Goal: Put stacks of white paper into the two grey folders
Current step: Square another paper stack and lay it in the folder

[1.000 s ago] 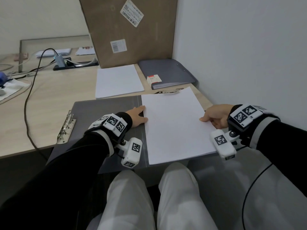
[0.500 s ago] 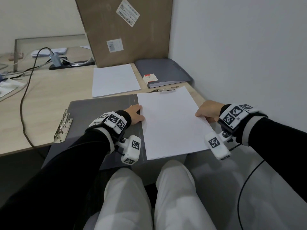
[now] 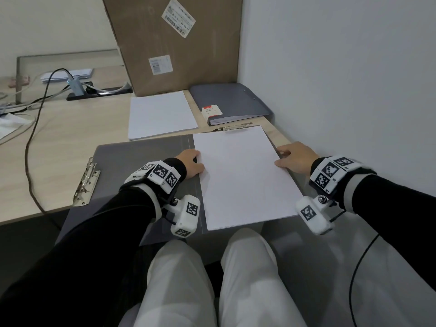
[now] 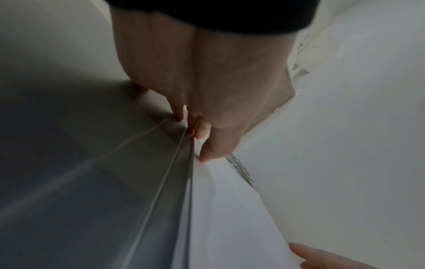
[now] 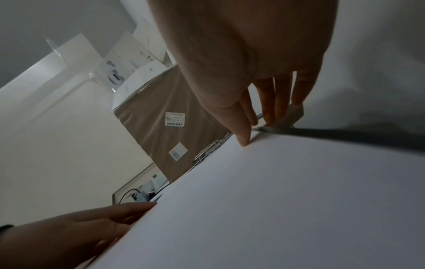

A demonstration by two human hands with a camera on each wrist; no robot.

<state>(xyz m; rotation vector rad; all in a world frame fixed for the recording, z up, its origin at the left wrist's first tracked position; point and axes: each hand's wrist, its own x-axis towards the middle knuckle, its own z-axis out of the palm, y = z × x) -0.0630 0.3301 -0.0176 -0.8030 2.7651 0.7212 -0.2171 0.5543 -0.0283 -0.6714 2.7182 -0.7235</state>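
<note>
In the head view an open folder (image 3: pixel 132 166) lies at the frame's centre, overhanging the near edge of the tabletop (image 3: pixel 59 138). A paper stack (image 3: pixel 243 175) lies on its right half, with the left hand (image 3: pixel 191 162) at the stack's left edge and the right hand (image 3: pixel 295 159) at its right edge. Above it lie a second paper stack (image 3: pixel 160 114), centre, and a closed folder (image 3: pixel 228 102) to the right. A cardboard box (image 3: pixel 174 38) stands behind them. Cables (image 3: pixel 35 114) lie at the upper left.
</note>
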